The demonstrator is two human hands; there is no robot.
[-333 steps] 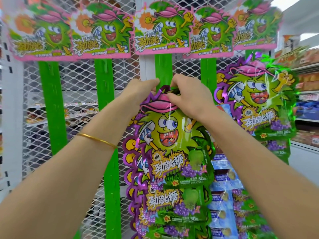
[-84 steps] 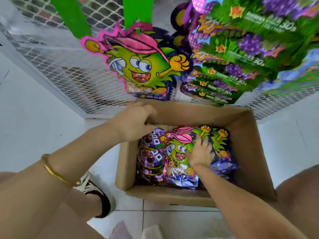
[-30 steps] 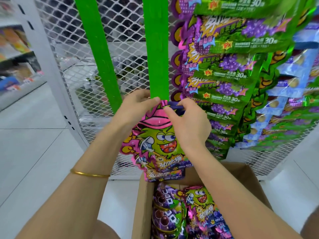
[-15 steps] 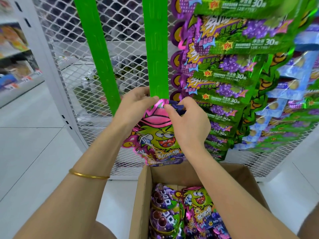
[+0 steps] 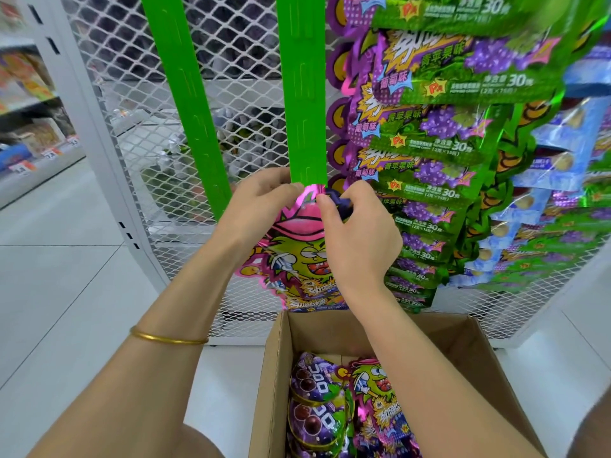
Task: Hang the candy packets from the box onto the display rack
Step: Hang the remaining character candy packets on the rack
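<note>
Both hands hold one candy packet, pink-edged with a green cartoon face, at the lower end of a green hanging strip. My left hand pinches the packet's top left edge. My right hand pinches the top right edge, thumb against the foil. The packet's top touches the strip's bottom end; whether it is hooked on is hidden by my fingers. Below stands an open cardboard box with several more packets inside.
A second bare green strip hangs to the left on the white wire mesh rack. Rows of green and purple packets and blue ones fill strips on the right. White tiled floor lies left; store shelves stand far left.
Since half a second ago both hands have kept pinching the packet top at the strip's end, nearly still. Earlier, my right hand took this packet from the box and raised it.
</note>
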